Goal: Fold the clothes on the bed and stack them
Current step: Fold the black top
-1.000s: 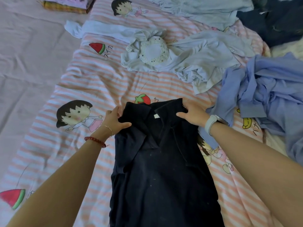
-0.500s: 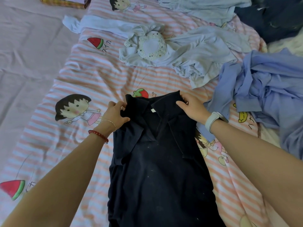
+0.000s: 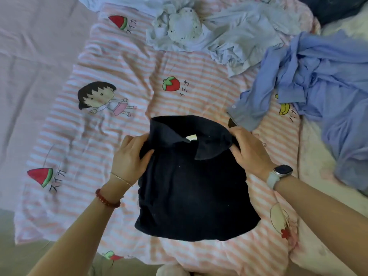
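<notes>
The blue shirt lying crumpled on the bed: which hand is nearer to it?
Right. The right hand grips the dark shirt just below the blue shirt, near its cuff; the left hand grips the opposite side, farther away.

We found open striped quilt [image 3: 111, 136] left of the black shirt [image 3: 191, 188]; crumpled blue shirts [image 3: 322, 80] crowded its right, pale garments [image 3: 219, 28] beyond.

Setting was a home bedroom. A bed [image 3: 35, 80] carried a pink-striped cartoon sheet [image 3: 111, 62] printed with a girl, watermelon slices and a strawberry; loose household laundry, pale blue garments [image 3: 245, 30] and a blue shirt [image 3: 328, 76], lay heaped across it.
</notes>
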A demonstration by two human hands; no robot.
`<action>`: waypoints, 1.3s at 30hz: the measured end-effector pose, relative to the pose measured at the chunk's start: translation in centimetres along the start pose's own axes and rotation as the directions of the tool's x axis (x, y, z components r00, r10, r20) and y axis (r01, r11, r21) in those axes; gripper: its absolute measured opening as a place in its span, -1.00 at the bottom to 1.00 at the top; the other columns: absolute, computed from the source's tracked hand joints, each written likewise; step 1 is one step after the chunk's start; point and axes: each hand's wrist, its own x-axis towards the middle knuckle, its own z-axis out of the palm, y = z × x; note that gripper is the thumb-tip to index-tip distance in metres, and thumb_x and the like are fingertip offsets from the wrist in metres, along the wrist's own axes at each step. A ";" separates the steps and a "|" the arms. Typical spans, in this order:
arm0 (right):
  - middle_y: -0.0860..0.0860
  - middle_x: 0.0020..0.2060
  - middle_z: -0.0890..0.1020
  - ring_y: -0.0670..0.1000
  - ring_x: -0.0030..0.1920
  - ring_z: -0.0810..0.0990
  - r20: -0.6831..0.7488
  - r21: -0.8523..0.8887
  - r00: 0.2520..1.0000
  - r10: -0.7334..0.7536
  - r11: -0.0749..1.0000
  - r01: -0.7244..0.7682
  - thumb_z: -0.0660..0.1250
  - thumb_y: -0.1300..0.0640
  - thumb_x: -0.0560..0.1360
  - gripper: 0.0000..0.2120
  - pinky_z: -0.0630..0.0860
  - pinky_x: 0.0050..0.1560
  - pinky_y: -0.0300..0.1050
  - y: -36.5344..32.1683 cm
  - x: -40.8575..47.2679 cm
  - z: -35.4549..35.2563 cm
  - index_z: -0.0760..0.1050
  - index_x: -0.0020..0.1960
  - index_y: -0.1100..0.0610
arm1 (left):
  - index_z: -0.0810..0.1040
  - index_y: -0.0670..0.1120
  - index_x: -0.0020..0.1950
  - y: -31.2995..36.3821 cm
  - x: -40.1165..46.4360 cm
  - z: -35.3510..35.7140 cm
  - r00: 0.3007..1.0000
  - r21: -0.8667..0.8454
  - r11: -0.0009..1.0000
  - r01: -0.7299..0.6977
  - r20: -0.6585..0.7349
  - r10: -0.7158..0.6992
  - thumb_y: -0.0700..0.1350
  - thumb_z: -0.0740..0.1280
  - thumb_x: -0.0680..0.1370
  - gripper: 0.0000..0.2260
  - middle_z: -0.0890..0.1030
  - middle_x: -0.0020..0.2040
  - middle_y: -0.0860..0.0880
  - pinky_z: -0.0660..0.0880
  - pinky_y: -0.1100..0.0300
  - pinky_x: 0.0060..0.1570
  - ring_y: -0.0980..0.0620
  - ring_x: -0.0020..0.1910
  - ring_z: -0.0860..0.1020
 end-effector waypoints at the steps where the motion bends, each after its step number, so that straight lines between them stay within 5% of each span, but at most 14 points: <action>1: 0.21 -0.08 0.58 0.07 -0.07 0.44 0.031 -0.023 0.999 -0.039 0.999 0.040 0.27 0.32 0.37 -0.76 0.29 -0.17 -0.23 -0.1 -1.6 0.1 0.45 0.04 0.29 | 0.40 -0.08 0.15 0.1 -1.9 0.0 0.999 0.025 0.999 -0.035 -0.006 0.035 -0.02 0.20 0.46 -0.70 0.57 -0.10 0.02 0.45 0.16 -0.38 0.02 -0.10 0.38; 6: 0.13 -0.09 0.61 0.06 -0.19 0.42 0.259 -0.164 0.946 -0.195 0.956 0.242 0.19 0.27 0.37 -0.81 0.32 -0.16 -0.12 1.4 -9.1 1.4 0.51 -0.07 0.24 | 0.42 -0.09 0.14 0.6 -10.3 0.8 0.968 0.138 0.960 -0.245 0.083 0.235 -0.25 0.16 0.35 -0.64 0.64 -0.12 -0.07 0.47 0.18 -0.39 -0.02 -0.10 0.41; 12: 0.10 -0.09 0.62 0.07 -0.08 0.44 0.242 -0.213 0.894 -0.377 0.878 0.428 0.19 0.20 0.42 -0.79 0.34 -0.04 -0.06 2.7 -14.4 2.9 0.37 0.06 0.13 | 0.42 -0.05 0.12 0.2 -15.2 2.4 0.952 0.164 0.947 -0.276 0.184 0.245 -0.28 0.13 0.41 -0.67 0.37 -0.03 -0.03 0.51 0.14 -0.50 -0.07 -0.06 0.38; 15: 0.10 0.03 0.55 0.13 0.05 0.48 0.307 -0.308 0.882 -0.357 0.840 0.447 0.18 0.25 0.41 -0.60 0.33 0.12 0.06 2.9 -15.6 3.6 0.36 0.24 0.04 | 0.42 -0.03 0.11 0.2 -15.2 2.6 0.919 0.155 0.953 -0.262 0.342 0.197 -0.26 0.32 0.30 -0.61 0.37 0.04 -0.08 0.55 -0.06 -0.22 -0.15 0.05 0.36; 18: 0.13 0.15 0.42 0.18 0.18 0.38 0.379 -0.355 0.860 -0.342 0.804 0.476 0.10 0.32 0.34 -0.40 0.26 0.19 0.19 2.2 -16.2 4.1 0.31 0.35 -0.03 | 0.48 -0.01 -0.02 1.2 -14.6 2.4 0.876 0.188 0.952 -0.242 0.465 0.131 -0.03 0.24 0.31 -0.74 0.49 0.12 -0.13 0.43 -0.26 0.08 -0.21 0.18 0.34; 22: 0.15 0.17 0.50 0.18 0.19 0.38 0.450 -0.292 0.823 -0.347 0.813 0.503 0.10 0.20 0.35 -0.55 0.25 0.15 0.16 0.2 -16.7 4.9 0.50 0.19 0.02 | 0.58 -0.01 0.04 3.4 -14.6 3.0 0.873 0.238 0.945 -0.226 0.479 0.088 0.16 0.22 0.38 -0.63 0.57 0.14 -0.08 0.25 -0.17 0.22 -0.16 0.19 0.37; 25: 0.09 0.14 0.55 0.13 0.18 0.41 0.461 -0.285 0.856 -0.233 0.875 0.392 0.11 0.13 0.37 -0.63 0.30 0.12 0.07 -0.4 -17.2 5.5 0.60 0.04 0.04 | 0.61 -0.01 0.07 3.7 -15.9 4.2 0.847 0.297 0.918 -0.262 0.526 0.072 0.18 0.18 0.41 -0.60 0.58 0.12 -0.11 0.27 -0.06 0.11 -0.14 0.12 0.40; 29: 0.03 0.08 0.60 0.11 0.14 0.54 0.423 -0.256 0.895 -0.140 0.929 0.266 0.08 0.09 0.43 -0.65 0.45 0.06 0.00 -0.8 -17.9 5.9 0.64 -0.06 0.06 | 0.65 -0.03 -0.21 3.4 -16.5 4.7 0.866 0.271 0.954 -0.127 0.500 -0.027 0.11 0.15 0.44 -0.66 0.61 0.03 -0.10 0.45 -0.02 0.06 -0.07 0.12 0.40; 33: 0.05 -0.07 0.58 0.11 -0.04 0.56 0.167 -0.053 0.982 0.090 0.995 -0.082 0.13 0.08 0.49 -0.73 0.40 -0.03 -0.06 -1.8 -16.2 5.2 0.56 -0.03 0.17 | 0.64 -0.11 -0.23 3.4 -14.5 4.1 0.953 0.141 0.989 0.040 0.292 -0.080 0.00 0.17 0.48 -0.69 0.60 -0.09 -0.09 0.52 -0.04 -0.12 0.00 -0.01 0.39; 36: 0.12 0.05 0.52 0.13 0.08 0.48 -0.070 0.087 0.881 0.467 0.883 -0.461 0.25 0.05 0.50 -0.69 0.46 0.07 0.04 -2.0 -13.4 4.7 0.45 0.14 0.24 | 0.58 -0.16 0.07 3.1 -11.8 4.3 0.973 0.194 0.971 0.138 0.158 -0.169 -0.02 0.14 0.50 -0.67 0.55 0.11 -0.17 0.47 -0.10 -0.05 -0.09 0.09 0.39; 39: 0.12 0.31 0.37 0.11 0.32 0.31 -0.036 0.251 0.708 0.705 0.693 -0.676 0.30 -0.03 0.50 -0.44 0.33 0.31 0.08 -2.1 -9.6 4.5 0.25 0.39 0.21 | 0.43 -0.14 0.33 2.6 -7.5 4.6 0.956 0.219 0.954 0.206 0.161 -0.244 0.01 0.10 0.55 -0.59 0.41 0.35 -0.19 0.33 -0.19 0.20 -0.24 0.33 0.32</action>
